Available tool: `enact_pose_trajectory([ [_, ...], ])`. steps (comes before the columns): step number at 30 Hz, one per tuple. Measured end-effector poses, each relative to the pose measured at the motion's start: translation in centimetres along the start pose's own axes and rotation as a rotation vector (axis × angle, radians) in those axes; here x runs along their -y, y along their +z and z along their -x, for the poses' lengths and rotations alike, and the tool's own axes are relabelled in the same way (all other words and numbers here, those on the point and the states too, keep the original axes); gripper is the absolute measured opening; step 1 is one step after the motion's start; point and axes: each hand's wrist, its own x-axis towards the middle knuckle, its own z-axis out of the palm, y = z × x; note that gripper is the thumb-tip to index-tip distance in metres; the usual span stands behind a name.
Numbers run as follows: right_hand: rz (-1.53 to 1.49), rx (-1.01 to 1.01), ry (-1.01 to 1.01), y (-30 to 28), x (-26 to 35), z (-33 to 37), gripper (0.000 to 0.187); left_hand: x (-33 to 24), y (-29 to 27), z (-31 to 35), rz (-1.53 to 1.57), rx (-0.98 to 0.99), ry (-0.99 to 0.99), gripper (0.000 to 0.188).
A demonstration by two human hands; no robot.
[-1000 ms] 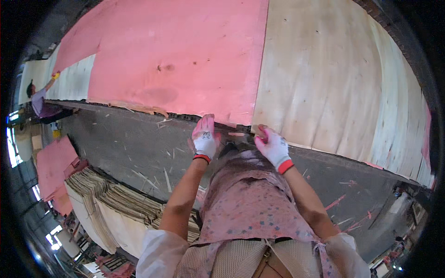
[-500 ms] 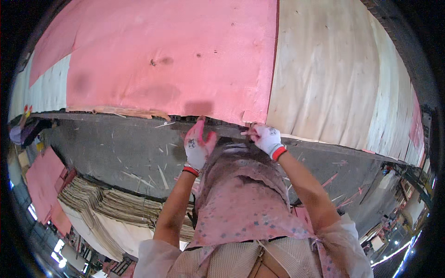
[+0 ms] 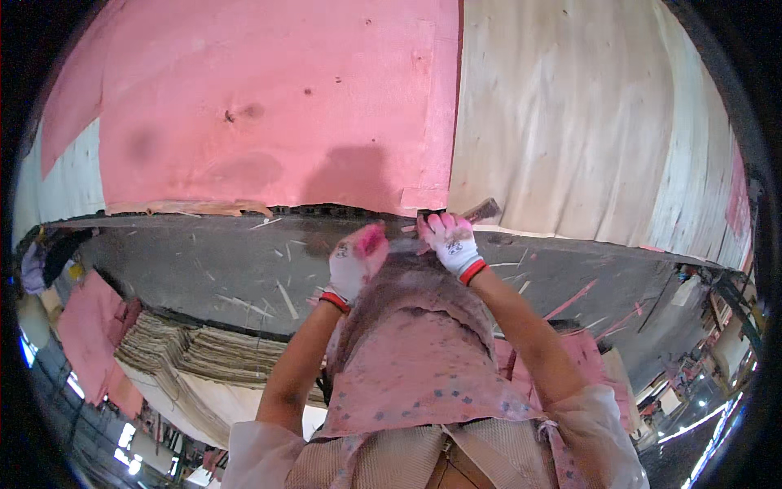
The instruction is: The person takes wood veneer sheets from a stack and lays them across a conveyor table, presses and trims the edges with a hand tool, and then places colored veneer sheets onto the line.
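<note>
My right hand [image 3: 450, 239], in a white glove with pink-stained fingers, is closed around a short flat tool with a brown, blade-like end [image 3: 485, 210]. It is at the near edge of a pink-coated wood sheet [image 3: 269, 98], beside the seam with a bare tan veneer sheet [image 3: 554, 122]. My left hand [image 3: 357, 261], gloved alike, is curled closed just short of the pink sheet's edge. Whatever is inside its fingers, if anything, is hidden. A small pink patch [image 3: 423, 197] lies at the sheet's corner near my right hand.
Wood slivers [image 3: 287, 301] litter the grey floor [image 3: 195, 261] below the edge. Behind on the left stand stacked veneer sheets [image 3: 236, 354] and pink boards [image 3: 90, 330]. A torn wood strip [image 3: 195, 209] runs along the sheet's near edge. Another person [image 3: 41, 261] is partly visible at far left.
My left hand has drawn away from the sheet edge, its fingers curling in. My right hand has turned, and the tool's brown end now shows to its right. The view has shifted slightly right.
</note>
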Motion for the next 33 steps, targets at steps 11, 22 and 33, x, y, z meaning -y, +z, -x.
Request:
enact_pose_trajectory([
  [11,-0.483,0.008,0.203,-5.7,-1.4,0.0,0.025,-2.8,-1.4,-4.6,0.371,-0.034,0.041,0.034],
  [22,-0.042,0.014,-0.055,-1.2,-2.1,-1.3,0.021,-3.7,-1.6,-6.4,0.461,-0.04,-0.086,0.032],
  [33,-0.159,0.069,-0.036,2.7,-3.5,0.2,0.028,-3.2,0.4,-6.0,0.714,-0.183,-0.156,0.034],
])
